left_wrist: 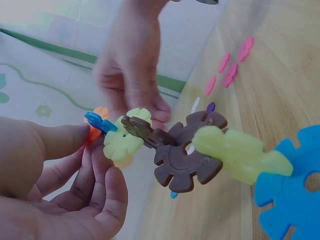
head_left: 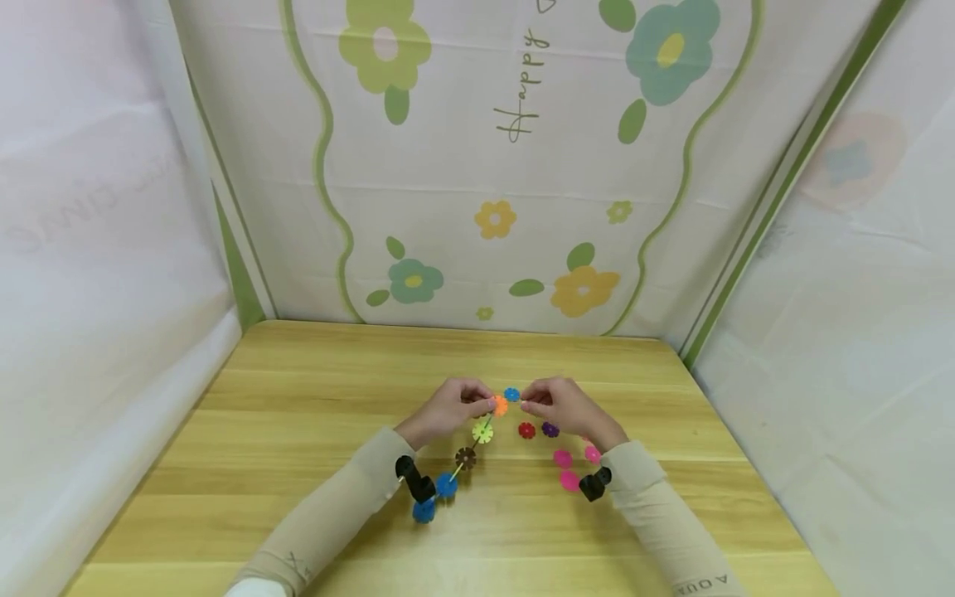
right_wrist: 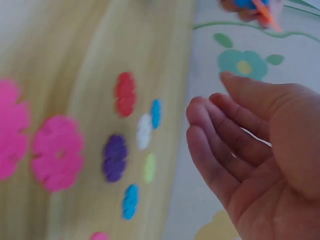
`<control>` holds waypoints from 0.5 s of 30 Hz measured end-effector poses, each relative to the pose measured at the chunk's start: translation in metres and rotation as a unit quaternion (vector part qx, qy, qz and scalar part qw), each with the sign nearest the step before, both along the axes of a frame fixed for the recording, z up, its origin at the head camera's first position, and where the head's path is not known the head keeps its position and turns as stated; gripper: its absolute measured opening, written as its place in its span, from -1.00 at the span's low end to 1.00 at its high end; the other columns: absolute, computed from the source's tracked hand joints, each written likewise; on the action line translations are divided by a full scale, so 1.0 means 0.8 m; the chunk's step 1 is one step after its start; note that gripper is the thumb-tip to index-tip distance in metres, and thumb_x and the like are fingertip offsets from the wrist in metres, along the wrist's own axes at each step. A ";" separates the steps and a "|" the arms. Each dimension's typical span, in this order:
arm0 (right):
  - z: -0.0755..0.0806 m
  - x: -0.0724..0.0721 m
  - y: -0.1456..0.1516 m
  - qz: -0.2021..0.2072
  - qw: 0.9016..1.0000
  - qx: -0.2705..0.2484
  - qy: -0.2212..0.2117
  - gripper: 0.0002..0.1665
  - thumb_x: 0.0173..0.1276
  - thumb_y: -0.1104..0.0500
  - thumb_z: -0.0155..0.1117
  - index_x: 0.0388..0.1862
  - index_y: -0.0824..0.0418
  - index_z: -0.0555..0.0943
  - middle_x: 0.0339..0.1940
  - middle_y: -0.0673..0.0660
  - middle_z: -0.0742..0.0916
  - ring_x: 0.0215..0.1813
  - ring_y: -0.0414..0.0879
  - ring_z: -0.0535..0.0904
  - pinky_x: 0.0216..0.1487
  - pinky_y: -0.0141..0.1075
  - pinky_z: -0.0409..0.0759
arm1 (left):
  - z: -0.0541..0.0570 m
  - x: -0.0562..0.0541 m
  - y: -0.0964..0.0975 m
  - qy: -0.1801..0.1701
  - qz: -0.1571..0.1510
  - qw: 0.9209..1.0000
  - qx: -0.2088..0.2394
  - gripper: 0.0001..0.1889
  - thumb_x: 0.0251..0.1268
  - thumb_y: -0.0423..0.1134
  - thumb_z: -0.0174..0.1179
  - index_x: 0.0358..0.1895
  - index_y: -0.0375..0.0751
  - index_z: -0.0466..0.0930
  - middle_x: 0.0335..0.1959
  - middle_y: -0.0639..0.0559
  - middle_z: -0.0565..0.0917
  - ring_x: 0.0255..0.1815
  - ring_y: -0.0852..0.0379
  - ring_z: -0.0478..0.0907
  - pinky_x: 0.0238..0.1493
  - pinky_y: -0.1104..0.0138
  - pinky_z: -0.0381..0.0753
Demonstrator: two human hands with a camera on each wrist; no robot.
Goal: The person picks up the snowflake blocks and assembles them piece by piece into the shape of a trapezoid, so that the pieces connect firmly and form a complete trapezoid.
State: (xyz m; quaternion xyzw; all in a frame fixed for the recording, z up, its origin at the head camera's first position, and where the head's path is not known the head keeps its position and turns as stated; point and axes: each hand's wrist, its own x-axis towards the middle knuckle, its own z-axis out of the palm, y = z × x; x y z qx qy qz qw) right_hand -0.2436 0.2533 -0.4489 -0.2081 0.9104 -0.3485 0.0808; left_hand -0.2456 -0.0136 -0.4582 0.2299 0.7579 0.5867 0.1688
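Note:
My left hand (head_left: 455, 408) pinches the orange flower disc (head_left: 501, 405) at the upper end of a chain of slotted plastic flower discs. Close to that grip, in the left wrist view, a blue disc (left_wrist: 100, 121) is joined in. Down the chain come a yellow-green disc (head_left: 482, 432), a brown disc (head_left: 466, 458) and blue discs (head_left: 446, 485) toward the left wrist. My right hand (right_wrist: 265, 135) holds nothing, its fingers loosely bent and thumb apart. Between the hands shows a small blue disc (head_left: 511, 395); I cannot tell whether it is loose.
Loose discs lie on the wooden table (head_left: 313, 365): a red disc (head_left: 526, 430), a purple disc (head_left: 550, 429), several pink discs (head_left: 569, 481), a white disc (right_wrist: 144, 131) and a pale green disc (right_wrist: 149, 167). A flower-printed cloth (head_left: 448, 166) stands behind the table.

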 end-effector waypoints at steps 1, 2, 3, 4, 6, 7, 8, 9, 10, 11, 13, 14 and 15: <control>-0.007 0.000 0.002 0.000 1.000 0.026 0.004 -0.71 0.58 0.16 0.32 0.11 0.31 0.74 -0.13 0.13 0.83 -0.12 -0.02 0.76 -0.11 -0.31 0.73 | -0.001 0.000 0.000 -0.001 0.000 1.000 0.000 -0.83 0.61 -0.17 0.22 -0.04 -0.16 0.74 -0.14 -0.09 0.75 -0.18 0.02 0.63 0.04 -0.07 0.66; -0.013 0.000 0.004 0.001 0.999 0.047 0.007 -0.71 0.56 0.17 0.35 0.11 0.33 0.74 -0.15 0.10 0.83 -0.14 -0.09 0.75 -0.12 -0.33 0.72 | -0.002 0.000 0.000 -0.003 0.000 1.000 0.001 -0.83 0.61 -0.17 0.22 -0.04 -0.16 0.74 -0.15 -0.09 0.75 -0.15 -0.04 0.64 0.04 -0.06 0.66; -0.020 0.001 0.005 0.004 0.998 0.063 0.008 -0.73 0.54 0.19 0.37 0.09 0.32 0.75 -0.16 0.07 0.83 -0.16 -0.15 0.73 -0.12 -0.34 0.72 | -0.002 0.000 -0.001 -0.006 0.000 1.000 0.002 -0.83 0.61 -0.17 0.23 -0.04 -0.16 0.75 -0.15 -0.08 0.75 -0.13 -0.12 0.65 0.05 -0.07 0.66; -0.027 0.001 0.006 0.009 0.997 0.076 0.010 -0.75 0.52 0.20 0.40 0.06 0.31 0.76 -0.18 0.03 0.82 -0.19 -0.21 0.70 -0.13 -0.36 0.71 | -0.003 0.000 -0.001 -0.008 0.000 1.000 0.004 -0.84 0.60 -0.18 0.23 -0.04 -0.16 0.75 -0.15 -0.07 0.75 -0.09 -0.19 0.65 0.05 -0.07 0.66; -0.038 0.002 0.007 0.017 0.996 0.088 0.014 -0.79 0.48 0.21 0.44 0.01 0.28 0.78 -0.22 0.00 0.81 -0.24 -0.26 0.66 -0.17 -0.38 0.68 | -0.004 0.000 -0.001 -0.012 0.000 1.000 0.006 -0.84 0.60 -0.18 0.24 -0.05 -0.17 0.75 -0.16 -0.06 0.75 -0.03 -0.32 0.63 0.05 -0.07 0.66; -0.041 0.003 0.007 0.020 0.996 0.091 0.017 -0.81 0.46 0.21 0.46 -0.02 0.26 0.79 -0.23 -0.01 0.80 -0.25 -0.27 0.64 -0.19 -0.39 0.67 | -0.004 0.000 0.000 -0.013 -0.001 1.000 0.007 -0.84 0.59 -0.18 0.24 -0.05 -0.17 0.75 -0.16 -0.05 0.75 -0.01 -0.36 0.62 0.05 -0.08 0.66; -0.044 0.003 0.007 0.023 0.995 0.089 0.023 -0.84 0.44 0.22 0.47 -0.06 0.25 0.80 -0.25 -0.01 0.80 -0.27 -0.26 0.64 -0.21 -0.39 0.67 | -0.004 0.000 0.000 -0.013 -0.001 1.000 0.007 -0.84 0.59 -0.17 0.24 -0.05 -0.17 0.74 -0.17 -0.04 0.74 0.00 -0.37 0.61 0.06 -0.08 0.66; -0.046 0.003 0.007 0.025 0.995 0.090 0.029 -0.86 0.43 0.22 0.49 -0.09 0.23 0.80 -0.26 -0.01 0.80 -0.28 -0.26 0.63 -0.22 -0.40 0.65 | -0.004 -0.001 0.000 -0.013 0.000 1.000 0.008 -0.84 0.59 -0.17 0.24 -0.05 -0.16 0.74 -0.17 -0.03 0.74 -0.01 -0.35 0.62 0.06 -0.08 0.65; -0.048 0.003 0.006 0.027 0.995 0.092 0.038 -0.88 0.42 0.22 0.49 -0.11 0.22 0.81 -0.27 -0.02 0.80 -0.29 -0.26 0.62 -0.23 -0.40 0.65 | -0.004 -0.001 0.000 -0.013 0.000 1.000 0.008 -0.84 0.59 -0.17 0.24 -0.05 -0.16 0.74 -0.17 -0.03 0.74 -0.03 -0.32 0.62 0.06 -0.08 0.65; -0.048 0.003 0.006 0.027 0.995 0.091 0.043 -0.89 0.41 0.23 0.50 -0.12 0.22 0.81 -0.28 -0.02 0.79 -0.29 -0.26 0.62 -0.24 -0.40 0.64 | -0.003 -0.001 0.000 -0.012 0.000 1.000 0.007 -0.84 0.59 -0.17 0.24 -0.05 -0.16 0.74 -0.17 -0.03 0.74 -0.04 -0.28 0.63 0.06 -0.08 0.65; -0.048 0.002 0.006 0.027 0.994 0.092 0.047 -0.90 0.40 0.24 0.51 -0.15 0.22 0.81 -0.29 -0.03 0.79 -0.30 -0.27 0.62 -0.24 -0.40 0.65 | -0.002 -0.001 -0.001 -0.009 0.001 1.000 0.006 -0.83 0.60 -0.16 0.24 -0.04 -0.16 0.74 -0.17 -0.03 0.74 -0.09 -0.19 0.64 0.06 -0.07 0.65; -0.048 0.001 0.006 0.027 0.994 0.092 0.044 -0.92 0.40 0.24 0.51 -0.16 0.21 0.80 -0.30 -0.03 0.79 -0.31 -0.28 0.62 -0.24 -0.40 0.65 | -0.002 -0.001 -0.001 -0.009 0.001 1.000 0.007 -0.83 0.60 -0.16 0.24 -0.04 -0.16 0.74 -0.17 -0.03 0.74 -0.11 -0.15 0.63 0.05 -0.06 0.64; -0.048 0.000 0.006 0.027 0.995 0.092 0.042 -0.93 0.40 0.24 0.51 -0.17 0.20 0.79 -0.30 -0.04 0.78 -0.31 -0.28 0.61 -0.24 -0.40 0.65 | -0.001 -0.001 -0.001 -0.008 0.000 1.000 0.008 -0.83 0.60 -0.16 0.23 -0.04 -0.16 0.74 -0.17 -0.04 0.73 -0.13 -0.11 0.62 0.04 -0.05 0.64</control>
